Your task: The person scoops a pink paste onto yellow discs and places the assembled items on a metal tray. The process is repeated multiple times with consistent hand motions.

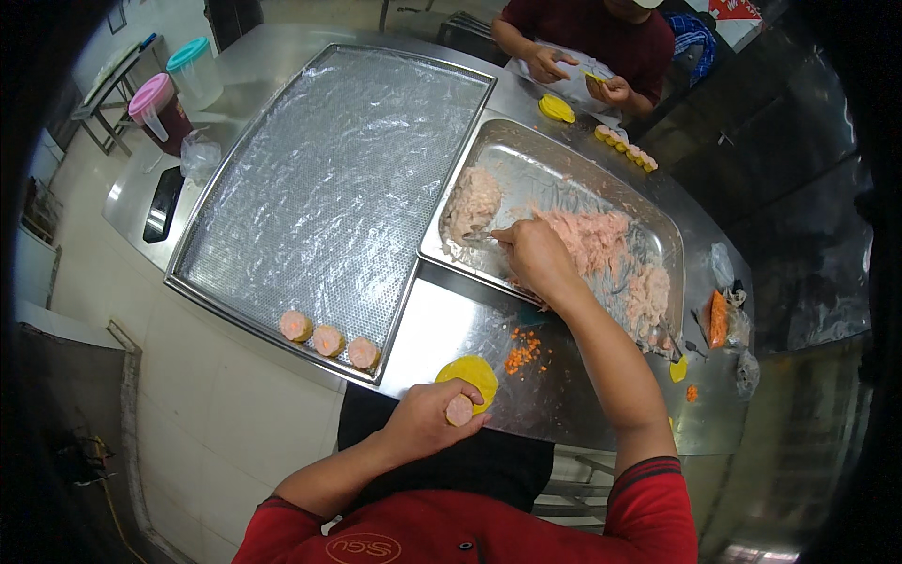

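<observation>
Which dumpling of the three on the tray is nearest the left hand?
The rightmost dumpling; the middle one and leftmost one sit farther from the left hand.

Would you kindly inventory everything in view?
Table: one, silver, centre
Tray: one, silver, left
Pan: one, silver, centre
Filling: heaps, pink, pan
Dumplings: several, pink and yellow, tray, table
Wrappers: several, yellow, table
Diced bits: many, orange, table
Bags: several, orange, clear, table
Jugs: two, pink and teal lids, left
Flat object: one, black, left
Spoon: one, silver, right hand
Coworker: one, maroon shirt, opposite
Left hand: one, bare, holding dumpling
Right hand: one, bare, over pan
</observation>
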Tool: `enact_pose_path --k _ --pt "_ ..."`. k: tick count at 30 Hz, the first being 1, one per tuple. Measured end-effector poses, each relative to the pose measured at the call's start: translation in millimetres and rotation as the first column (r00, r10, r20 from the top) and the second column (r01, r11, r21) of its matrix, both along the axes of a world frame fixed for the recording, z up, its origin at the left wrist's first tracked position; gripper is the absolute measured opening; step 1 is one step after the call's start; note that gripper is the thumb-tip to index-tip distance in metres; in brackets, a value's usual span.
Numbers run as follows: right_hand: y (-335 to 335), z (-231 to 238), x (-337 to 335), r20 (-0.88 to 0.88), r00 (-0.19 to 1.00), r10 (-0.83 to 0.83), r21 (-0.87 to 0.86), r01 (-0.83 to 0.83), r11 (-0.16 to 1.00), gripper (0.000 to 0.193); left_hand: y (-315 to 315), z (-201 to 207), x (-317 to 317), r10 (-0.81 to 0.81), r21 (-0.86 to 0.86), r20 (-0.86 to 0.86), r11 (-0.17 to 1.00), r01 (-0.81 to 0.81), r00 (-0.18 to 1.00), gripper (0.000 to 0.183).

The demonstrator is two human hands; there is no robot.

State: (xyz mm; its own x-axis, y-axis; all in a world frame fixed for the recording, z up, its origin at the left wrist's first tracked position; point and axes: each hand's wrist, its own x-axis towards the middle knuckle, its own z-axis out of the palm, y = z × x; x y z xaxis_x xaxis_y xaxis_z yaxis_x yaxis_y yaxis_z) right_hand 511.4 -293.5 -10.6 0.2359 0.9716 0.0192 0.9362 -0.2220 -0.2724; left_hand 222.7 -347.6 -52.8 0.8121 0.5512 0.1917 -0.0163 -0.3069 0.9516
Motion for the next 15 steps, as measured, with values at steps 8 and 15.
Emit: enact_pose_path --k 8,15 --pt "-4 10 22 -0.131 0.991 -0.039 -0.179 0.015 0.984 0.028 4 -3 0 0.001 0.004 -0.012 1.0 -0.001 1.0 0.028" --pt "3 1 16 -0.077 0.992 -0.097 -0.131 0.086 0.988 0.026 3 -3 3 -0.014 0.017 -0.02 1.0 0.014 1.0 0.025"
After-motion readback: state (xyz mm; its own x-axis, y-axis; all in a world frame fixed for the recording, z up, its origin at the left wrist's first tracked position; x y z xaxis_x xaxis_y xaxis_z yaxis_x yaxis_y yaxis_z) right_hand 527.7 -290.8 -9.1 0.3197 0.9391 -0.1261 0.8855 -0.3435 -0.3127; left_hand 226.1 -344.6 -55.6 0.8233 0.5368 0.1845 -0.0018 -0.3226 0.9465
